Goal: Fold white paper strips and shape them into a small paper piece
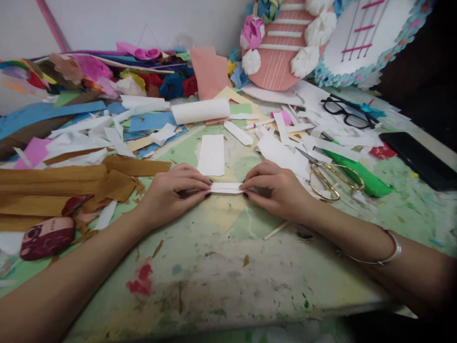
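Between my two hands is a narrow folded strip of white paper (226, 187), lying sideways just above or on the table. My left hand (174, 193) pinches its left end between thumb and fingers. At the other end, my right hand (273, 188) pinches it the same way. A lengthwise crease shows along the strip. Right behind it lies a flat white paper rectangle (211, 155). Gold-handled scissors (330, 178) rest to the right of my right hand, their blades over white scraps. Brown crepe paper (71, 190) spreads out left of my left hand.
A paint-stained table (228, 267) holds it all. Farther back are a white paper roll (201, 111), a pen (259, 124), black glasses (350, 113) and a decorated pink guitar shape (280, 57). A phone (421, 159) lies right; a maroon case (47, 238) sits left.
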Motion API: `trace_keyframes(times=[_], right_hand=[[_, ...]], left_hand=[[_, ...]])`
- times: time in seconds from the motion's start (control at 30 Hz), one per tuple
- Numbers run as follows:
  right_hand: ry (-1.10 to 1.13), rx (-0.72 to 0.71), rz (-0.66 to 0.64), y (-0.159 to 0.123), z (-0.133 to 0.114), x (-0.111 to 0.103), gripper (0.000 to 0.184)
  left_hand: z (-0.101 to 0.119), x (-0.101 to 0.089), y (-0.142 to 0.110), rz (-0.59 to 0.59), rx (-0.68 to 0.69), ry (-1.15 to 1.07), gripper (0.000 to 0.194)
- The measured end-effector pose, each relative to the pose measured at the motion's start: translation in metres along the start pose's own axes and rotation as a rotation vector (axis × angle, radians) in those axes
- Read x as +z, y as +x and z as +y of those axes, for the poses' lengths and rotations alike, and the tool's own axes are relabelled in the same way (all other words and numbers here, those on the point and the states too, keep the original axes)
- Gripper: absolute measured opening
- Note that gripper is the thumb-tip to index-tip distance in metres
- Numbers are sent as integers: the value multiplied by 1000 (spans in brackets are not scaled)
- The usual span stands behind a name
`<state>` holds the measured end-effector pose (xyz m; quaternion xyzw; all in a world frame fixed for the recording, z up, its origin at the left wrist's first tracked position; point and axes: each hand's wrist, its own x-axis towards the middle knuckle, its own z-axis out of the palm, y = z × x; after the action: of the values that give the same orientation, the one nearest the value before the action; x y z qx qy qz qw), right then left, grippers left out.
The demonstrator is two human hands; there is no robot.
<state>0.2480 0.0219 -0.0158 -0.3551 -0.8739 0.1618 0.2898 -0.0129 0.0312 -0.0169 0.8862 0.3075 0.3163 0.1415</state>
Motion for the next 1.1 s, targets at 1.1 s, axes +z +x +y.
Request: trace_keyframes(times=[1.1], right_hand=[[-24,281,30,6,-1,5,15]], left_hand=[[-2,-1,5,-147,-221,90,15]])
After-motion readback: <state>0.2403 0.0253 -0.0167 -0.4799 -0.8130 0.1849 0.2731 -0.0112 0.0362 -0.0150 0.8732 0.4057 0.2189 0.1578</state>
